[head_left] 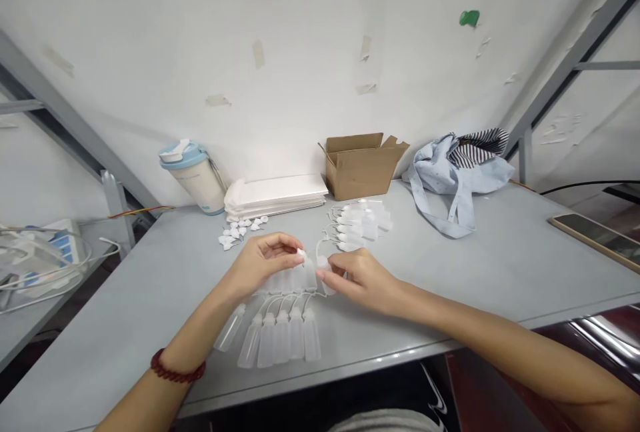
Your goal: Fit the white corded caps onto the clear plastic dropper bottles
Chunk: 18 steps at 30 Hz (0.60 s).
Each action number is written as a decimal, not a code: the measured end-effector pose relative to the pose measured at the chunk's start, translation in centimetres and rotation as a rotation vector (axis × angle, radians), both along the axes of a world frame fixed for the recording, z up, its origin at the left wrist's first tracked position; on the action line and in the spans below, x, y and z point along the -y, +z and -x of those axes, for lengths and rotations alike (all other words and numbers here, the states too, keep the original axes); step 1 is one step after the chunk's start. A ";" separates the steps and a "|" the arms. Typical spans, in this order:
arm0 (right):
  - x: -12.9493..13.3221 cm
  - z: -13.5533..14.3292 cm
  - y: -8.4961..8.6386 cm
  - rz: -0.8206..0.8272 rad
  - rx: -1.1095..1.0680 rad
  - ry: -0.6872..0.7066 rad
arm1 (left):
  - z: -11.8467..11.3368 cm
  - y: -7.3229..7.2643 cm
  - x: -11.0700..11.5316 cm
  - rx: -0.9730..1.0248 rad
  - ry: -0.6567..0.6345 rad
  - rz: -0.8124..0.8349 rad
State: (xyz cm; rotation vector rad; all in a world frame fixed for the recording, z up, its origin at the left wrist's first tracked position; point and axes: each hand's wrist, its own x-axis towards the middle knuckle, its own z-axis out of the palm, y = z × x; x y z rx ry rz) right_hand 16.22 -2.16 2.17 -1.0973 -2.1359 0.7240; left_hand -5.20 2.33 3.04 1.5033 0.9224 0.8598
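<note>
A small white cap (301,255) is pinched between the thumb and fingers of my left hand (263,262). Close beside it, my right hand (365,280) grips a small translucent squeeze bottle (324,264) whose thin white tube rises from the top. My right fingers partly cover that bottle. Under and in front of my hands lie several like bottles in a front row (283,339), with curved thin tubes, and more in a row behind (293,280). Further back is a group of bottles with white tips (357,224). Loose white caps (237,233) lie in a pile behind my left hand.
Along the wall stand a cream tumbler with a blue lid (195,182), a stack of white packets (277,193), an open cardboard box (364,175) and a light blue cloth bag (445,179). A phone (600,240) lies at the right; cables (55,272) crowd the left.
</note>
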 end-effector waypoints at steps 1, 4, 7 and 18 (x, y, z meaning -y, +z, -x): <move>0.0 0.0 0.0 -0.013 -0.006 0.024 | -0.3 -0.1 0.2 0.016 -0.021 0.021; 0.0 0.2 0.0 -0.029 -0.025 0.084 | -1.0 -0.4 0.6 0.084 -0.060 0.080; -0.2 0.2 0.0 -0.026 -0.059 0.105 | -1.3 -0.5 0.9 0.141 -0.056 0.096; -0.2 0.0 0.3 0.032 -0.132 0.119 | -1.2 0.1 1.1 0.147 0.045 0.056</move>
